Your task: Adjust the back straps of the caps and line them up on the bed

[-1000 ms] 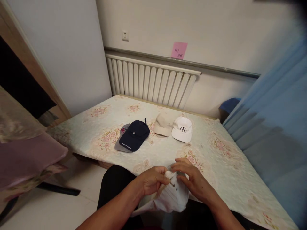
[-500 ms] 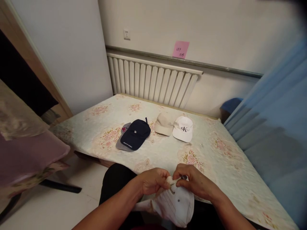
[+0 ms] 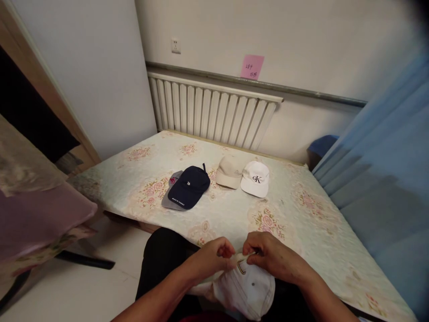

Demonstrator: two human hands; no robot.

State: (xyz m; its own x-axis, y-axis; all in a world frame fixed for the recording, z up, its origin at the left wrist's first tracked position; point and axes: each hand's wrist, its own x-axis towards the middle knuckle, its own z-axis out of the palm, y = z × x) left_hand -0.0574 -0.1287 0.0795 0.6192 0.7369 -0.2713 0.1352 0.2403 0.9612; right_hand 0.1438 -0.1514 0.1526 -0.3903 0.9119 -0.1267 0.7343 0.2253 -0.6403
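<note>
In my lap lies a white baseball cap [image 3: 246, 288], its back turned up with the strap and a metal buckle showing. My right hand [image 3: 268, 252] pinches the strap end beside the buckle between thumb and fingers. At the other side of the buckle is my left hand [image 3: 216, 255], its fingers curled but parted from the thumb, close to the strap; whether the thumb still touches it is hard to see. The cap's brim side is partly hidden under my left forearm.
On the flower-patterned bed [image 3: 127, 174] lie a navy cap [image 3: 191, 188] overlapping a grey cap [image 3: 169, 199], a beige cap [image 3: 229, 172] and a white cap with black letters [image 3: 255, 179]. Behind stands a radiator [image 3: 214, 109]; a blue curtain [image 3: 382, 147] hangs on the right.
My left fingers have loosened from their pinch at the strap and spread apart. The right hand keeps its pinch, and the cap has tilted slightly to the right.
</note>
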